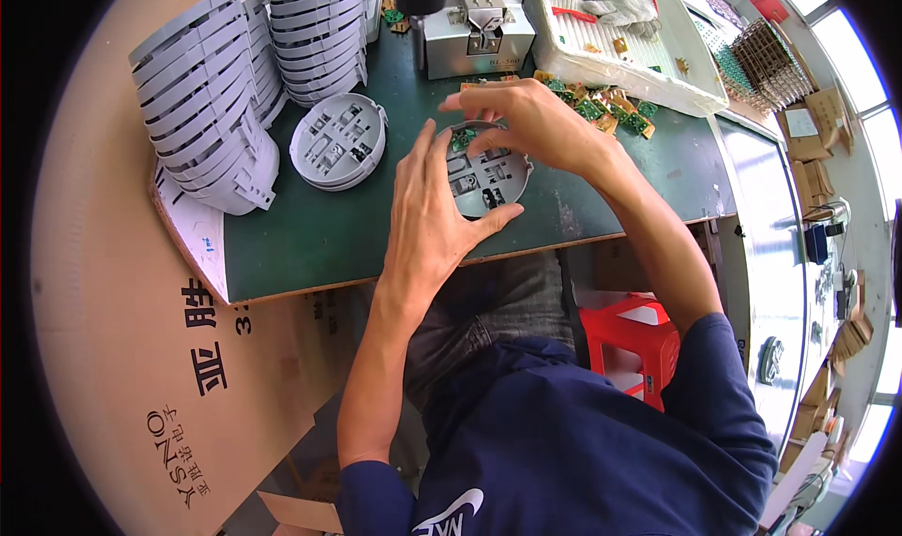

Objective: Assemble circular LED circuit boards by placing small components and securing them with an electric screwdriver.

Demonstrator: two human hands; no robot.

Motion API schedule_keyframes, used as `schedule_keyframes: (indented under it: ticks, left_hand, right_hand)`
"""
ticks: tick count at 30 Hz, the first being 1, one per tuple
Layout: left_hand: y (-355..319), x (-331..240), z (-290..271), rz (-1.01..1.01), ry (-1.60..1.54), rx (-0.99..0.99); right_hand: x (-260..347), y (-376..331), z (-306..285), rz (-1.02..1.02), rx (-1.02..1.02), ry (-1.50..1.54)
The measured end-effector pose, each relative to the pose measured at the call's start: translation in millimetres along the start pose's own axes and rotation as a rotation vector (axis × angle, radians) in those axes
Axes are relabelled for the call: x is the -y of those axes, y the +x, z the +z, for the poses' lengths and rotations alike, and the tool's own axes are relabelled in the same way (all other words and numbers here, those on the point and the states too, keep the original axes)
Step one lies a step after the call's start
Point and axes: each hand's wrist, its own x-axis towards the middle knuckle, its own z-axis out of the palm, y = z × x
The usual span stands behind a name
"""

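Note:
A round grey plastic housing (512, 174) with metal contacts inside lies on the green bench top. My left hand (423, 193) wraps its left side, thumb along the near rim and fingers reaching toward the far rim. My right hand (540, 123) arches over the far part of the housing. Its thumb presses at a small green circuit board (462, 140) inside, while the index finger stretches left past the far rim. The right fingertips partly cover the board. To the left sits a second round grey housing (338, 141), also fitted with metal contacts, apparently on top of another.
Tall stacks of grey housings (202, 94) stand at the left. A metal fixture block (479, 43) is at the back. Loose small circuit boards (611, 111) lie beside a white tray (639, 80) holding a grey glove (615, 0). A red stool (634, 343) stands below the bench.

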Motion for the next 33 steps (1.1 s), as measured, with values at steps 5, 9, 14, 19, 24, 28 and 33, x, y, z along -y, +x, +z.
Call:
schedule_keyframes:
  ticks: [5,9,14,19,24,28,33]
  left_hand:
    - [0.4,-0.4,-4.5,-0.024,-0.011,0.058]
    - [1.8,-1.4,-9.0,0.004,-0.017,0.073]
    - [-1.1,2.7,-4.4,0.035,0.017,0.036]
    - [-1.5,1.4,-8.0,0.034,0.035,0.075]
    - [-1.5,-0.2,-8.1,0.019,0.003,0.088]
    - [1.5,0.0,-10.0,0.028,-0.023,0.102]
    - [0.5,-0.3,-11.7,0.018,-0.003,0.097]
  right_hand:
    - [3.6,-19.0,1.6,0.05,-0.076,0.054]
    - [-3.5,-28.2,10.5,-0.109,-0.14,-0.159]
    - [10.2,7.8,-23.9,0.097,-0.433,0.198]
    - [48.1,103.3,-79.7,-0.123,-0.468,0.643]
    - [44.6,133.7,-93.7,-0.186,-0.313,0.723]
    - [29.1,129.7,-88.6,-0.322,-0.629,0.947]
    - [23.1,99.0,-102.2,-0.113,-0.731,0.869]
